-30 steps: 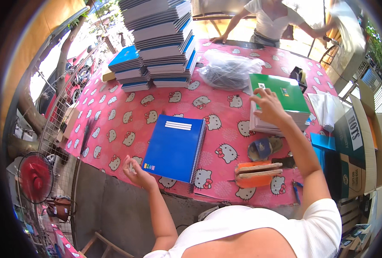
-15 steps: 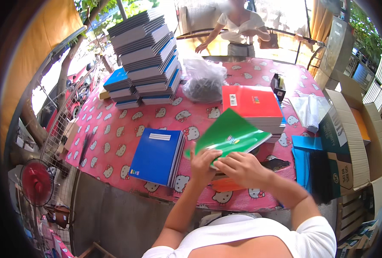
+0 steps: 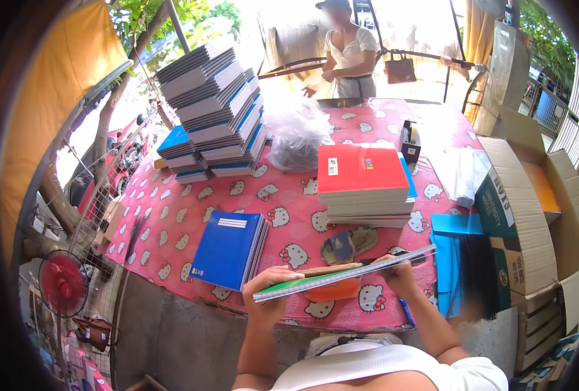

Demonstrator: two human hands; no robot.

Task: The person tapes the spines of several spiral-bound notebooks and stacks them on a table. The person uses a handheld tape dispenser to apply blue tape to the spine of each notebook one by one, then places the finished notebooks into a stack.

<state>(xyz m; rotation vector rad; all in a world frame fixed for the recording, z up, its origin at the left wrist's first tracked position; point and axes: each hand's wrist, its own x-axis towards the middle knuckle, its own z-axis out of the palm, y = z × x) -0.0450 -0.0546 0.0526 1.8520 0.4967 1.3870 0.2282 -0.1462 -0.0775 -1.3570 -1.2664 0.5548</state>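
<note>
Held nearly edge-on above the near side of the table is a green notebook (image 3: 345, 274), its white page edge toward me. My left hand (image 3: 266, 287) is closed round its left end, and my right hand (image 3: 400, 274) grips it near the right end, some fingers hidden. A brown strip (image 3: 332, 268) shows along its far edge; I cannot tell whether it belongs to the notebook. Below lies an orange flat item (image 3: 332, 290), partly covered. Left of my hands rests a small pile of blue notebooks (image 3: 227, 251). Beyond them sits a stack topped by red notebooks (image 3: 364, 173).
A tall notebook stack (image 3: 214, 117) and a clear plastic bag (image 3: 299, 133) stand farther back on the pink table. A camouflage-patterned item (image 3: 349, 244), tape dispenser (image 3: 410, 140), blue pen (image 3: 407, 314) and blue folders (image 3: 449, 260) lie around. Cardboard boxes (image 3: 530, 215) stand right; a person (image 3: 351, 55) stands beyond.
The green notebook has tilted from cover-up to edge-on. My hands have moved apart to its two ends. The person opposite has shifted left and brought their hands together.
</note>
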